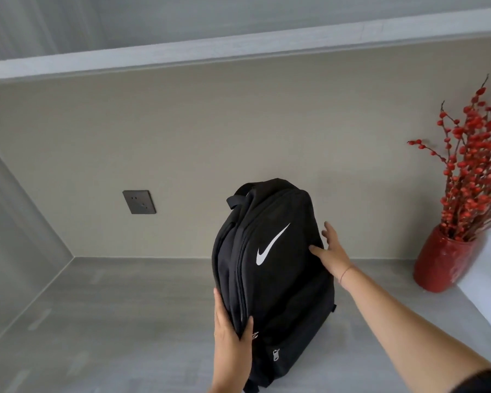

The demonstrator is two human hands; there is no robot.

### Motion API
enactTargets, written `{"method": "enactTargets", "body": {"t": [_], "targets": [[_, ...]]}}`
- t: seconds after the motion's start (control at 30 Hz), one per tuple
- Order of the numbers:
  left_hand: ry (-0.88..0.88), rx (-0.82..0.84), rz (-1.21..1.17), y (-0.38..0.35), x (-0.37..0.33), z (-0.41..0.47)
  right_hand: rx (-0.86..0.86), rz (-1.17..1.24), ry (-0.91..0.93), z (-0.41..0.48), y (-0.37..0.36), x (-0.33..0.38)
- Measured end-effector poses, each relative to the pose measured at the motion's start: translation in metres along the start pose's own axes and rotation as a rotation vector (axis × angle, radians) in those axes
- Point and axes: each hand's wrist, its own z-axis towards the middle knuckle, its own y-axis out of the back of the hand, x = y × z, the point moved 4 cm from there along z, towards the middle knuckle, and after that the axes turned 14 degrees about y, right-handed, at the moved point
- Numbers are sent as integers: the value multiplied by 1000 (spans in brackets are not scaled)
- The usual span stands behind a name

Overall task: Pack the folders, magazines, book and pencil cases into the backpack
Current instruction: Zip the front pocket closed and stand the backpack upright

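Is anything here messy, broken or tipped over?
No, nothing stands out. The backpack stands upright on the desk, the left hand gripping its lower edge and the right hand resting against its side. The red vase of berry branches stands upright too, and nothing is spilled.

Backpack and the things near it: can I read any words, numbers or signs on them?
No words or numbers can be read anywhere.
On the black fabric backpack: only a white swoosh sign, no letters.
On the dark grey wall socket and the glossy red vase: no writing.
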Motion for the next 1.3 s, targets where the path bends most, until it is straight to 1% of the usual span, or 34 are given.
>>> {"method": "enactTargets", "body": {"t": [0.07,0.1,0.17,0.23,0.3,0.4,0.53,0.63,0.73,0.83,0.93,1.03,1.07,1.13,1.2,1.3], "targets": [[-20,-7,88,4,0,5,86,-4,9,16,-3,5],[-19,-23,142,7,0,8,105,-67,17,21,-5,8],[1,-64,239,15,-2,17,89,-213,51,24,-13,16],[7,-101,313,25,-8,29,57,-255,83,24,-19,16],[17,-130,370,36,-15,47,2,-225,97,20,-20,14],[19,-151,477,50,-31,81,-105,-131,40,23,-9,5],[-29,-130,569,50,-60,120,-135,-41,5,27,7,-2],[-60,-103,544,40,-80,137,-180,16,-5,14,14,-12],[-29,-74,486,24,-92,154,-215,102,-29,4,21,-35],[4,-49,415,13,-92,171,-230,156,-56,-1,25,-40],[12,-30,350,9,-89,181,-188,149,14,5,22,-30],[35,-13,286,8,-86,189,-120,190,14,14,11,-26],[45,-8,268,8,-84,191,-91,176,18,16,6,-24],[65,8,216,9,-79,196,-53,70,52,21,-5,-21],[65,1,156,12,-75,194,-96,12,103,23,-10,-21],[12,-29,82,16,-66,187,-196,18,164,17,-14,-22]]}}
